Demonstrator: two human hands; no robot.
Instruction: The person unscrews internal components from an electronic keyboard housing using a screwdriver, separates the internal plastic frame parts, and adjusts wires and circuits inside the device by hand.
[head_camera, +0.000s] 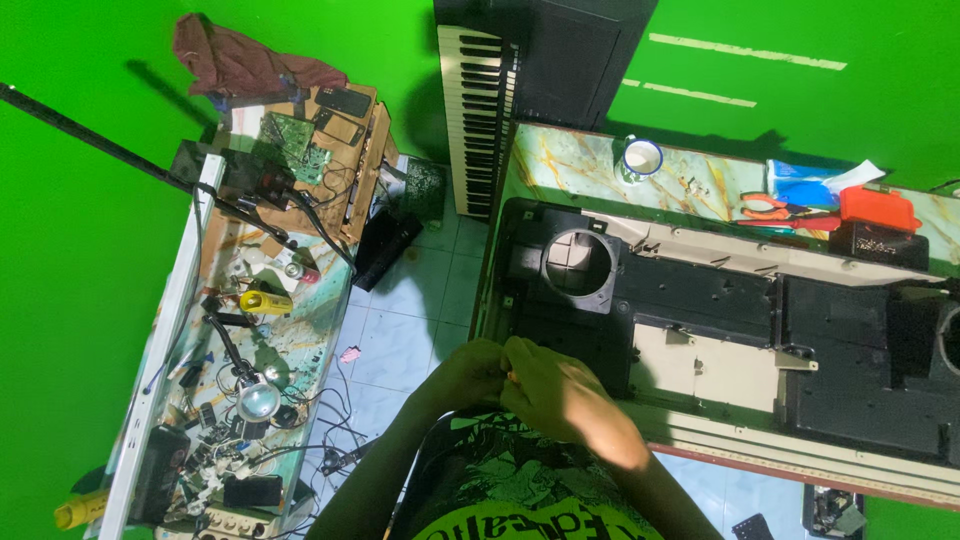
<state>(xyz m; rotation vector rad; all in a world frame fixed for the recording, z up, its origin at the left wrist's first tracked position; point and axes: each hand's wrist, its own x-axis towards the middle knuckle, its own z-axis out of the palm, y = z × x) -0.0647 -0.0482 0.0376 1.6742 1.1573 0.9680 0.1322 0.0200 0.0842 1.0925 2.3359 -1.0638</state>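
together, hands (515, 378) pinch something unseen beside black casing (700, 300)

Packages and screens on two benches

Blue-and-white flat packet (805, 184) near far bench edge, beside orange box (878, 206); dark-screened phone (343, 101) flat on cardboard, left bench.

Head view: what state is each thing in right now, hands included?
Left hand: closed, fingertips meeting the right hand; any held item hidden.
Right hand: curled against the left.
Keyboard casing: opened, inside facing up, round speaker hole empty.
Upright keyboard: leaning on end against wall.
Pliers: lying flat, untouched.
Cup: upright.
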